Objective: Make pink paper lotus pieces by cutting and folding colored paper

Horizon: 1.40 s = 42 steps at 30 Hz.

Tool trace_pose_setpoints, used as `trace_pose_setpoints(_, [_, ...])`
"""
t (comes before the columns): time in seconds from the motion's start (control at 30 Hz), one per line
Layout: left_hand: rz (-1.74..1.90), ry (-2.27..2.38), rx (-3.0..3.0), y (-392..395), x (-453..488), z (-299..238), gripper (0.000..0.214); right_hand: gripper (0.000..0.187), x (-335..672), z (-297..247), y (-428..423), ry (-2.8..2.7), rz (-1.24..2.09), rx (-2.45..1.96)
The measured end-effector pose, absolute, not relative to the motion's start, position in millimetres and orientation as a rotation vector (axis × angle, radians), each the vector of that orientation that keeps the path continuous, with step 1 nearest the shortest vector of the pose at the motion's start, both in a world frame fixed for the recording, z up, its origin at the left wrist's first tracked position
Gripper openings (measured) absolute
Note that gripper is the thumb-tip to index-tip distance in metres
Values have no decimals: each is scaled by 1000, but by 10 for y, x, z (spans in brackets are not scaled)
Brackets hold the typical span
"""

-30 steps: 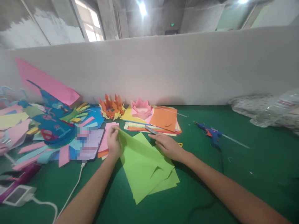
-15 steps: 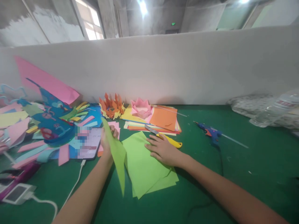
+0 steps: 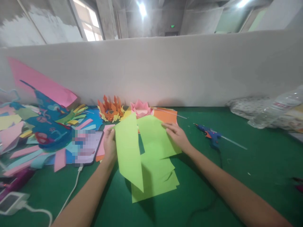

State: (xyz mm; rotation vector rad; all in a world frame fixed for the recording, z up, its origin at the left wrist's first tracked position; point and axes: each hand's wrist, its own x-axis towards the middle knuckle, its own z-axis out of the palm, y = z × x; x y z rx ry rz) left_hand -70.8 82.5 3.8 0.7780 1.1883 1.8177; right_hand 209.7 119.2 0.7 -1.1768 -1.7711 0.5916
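My left hand (image 3: 110, 142) is closed on the left edge of a light green paper sheet (image 3: 128, 148), which stands tilted up off the table. Between the fingers and thumb of my right hand (image 3: 178, 136) is the right edge of a second green sheet (image 3: 155, 135), raised at a slant. Beneath both lie more green sheets (image 3: 153, 190), loosely overlapping on the green tabletop (image 3: 201, 192). Just beyond the sheets sit a pink paper crown (image 3: 141, 108) and orange paper (image 3: 167, 115), partly covered from view.
On the left are a blue cone hat (image 3: 52, 126), paper strips, a phone (image 3: 92, 148) on a white cable and an orange paper crown (image 3: 111, 108). To the right lie a blue glue gun (image 3: 213, 135) and a plastic bottle (image 3: 276, 108). A white partition (image 3: 189, 69) stands behind.
My right hand, earlier flat on the stack, has lifted a green sheet by its edge. The left sheet has turned its face toward me. The yellow-handled cutter is now hidden behind the paper.
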Motion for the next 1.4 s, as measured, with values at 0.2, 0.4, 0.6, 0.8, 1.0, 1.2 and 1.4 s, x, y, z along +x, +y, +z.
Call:
trace_pose_setpoints(0.2, [1712,1238,801,829,-672,-22,33,49,2459,-102,1490,-1471,541,-1314])
trace_pose_setpoints(0.4, [1616,1270,864,844,-660,-105,42,61,2490,-96,1500,-1531,480,-1416])
trace_pose_setpoints(0.6, [1647,1240,949,863,-683,-158,32,47,2244,62,1262,-1840,487,-1152])
trace_pose_setpoints(0.8, [1561,1186,923,828,-634,-84,30,54,2054,59,1140,-1903,951,-1128])
trace_pose_setpoints(1.0, [1552,868,797,730,-495,79,43,54,2008,60,1108,-1833,1106,-1117])
trace_pose_setpoints(1.2, [1523,747,717,634,-426,129,43,56,1923,176,974,-1790,1360,-1094])
trace_pose_setpoints(1.4, [1475,725,799,588,-306,126,52,60,1848,367,754,-1634,1728,-921])
